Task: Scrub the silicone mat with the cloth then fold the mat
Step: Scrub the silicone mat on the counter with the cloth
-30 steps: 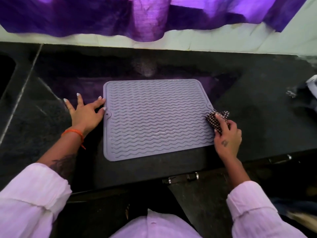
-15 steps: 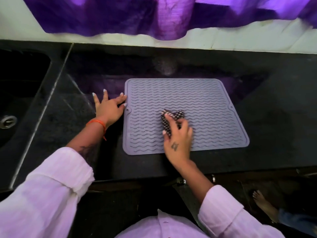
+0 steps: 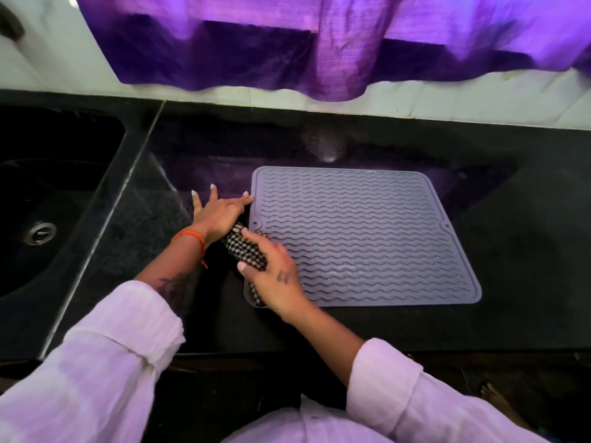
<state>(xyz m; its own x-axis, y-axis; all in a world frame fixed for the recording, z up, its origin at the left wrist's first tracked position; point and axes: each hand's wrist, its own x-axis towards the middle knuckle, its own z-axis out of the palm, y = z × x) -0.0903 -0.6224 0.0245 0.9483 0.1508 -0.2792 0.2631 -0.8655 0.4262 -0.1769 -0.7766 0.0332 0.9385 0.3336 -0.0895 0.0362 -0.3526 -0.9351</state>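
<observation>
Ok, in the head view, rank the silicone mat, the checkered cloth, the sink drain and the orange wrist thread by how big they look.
1. Silicone mat
2. Checkered cloth, partly hidden under the right hand
3. Sink drain and orange wrist thread: too alike to rank.

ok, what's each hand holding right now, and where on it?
The right hand grips the checkered cloth across its bunched middle, at the mat's left edge. The left hand holds nothing; its fingers lie flat, touching that edge.
</observation>
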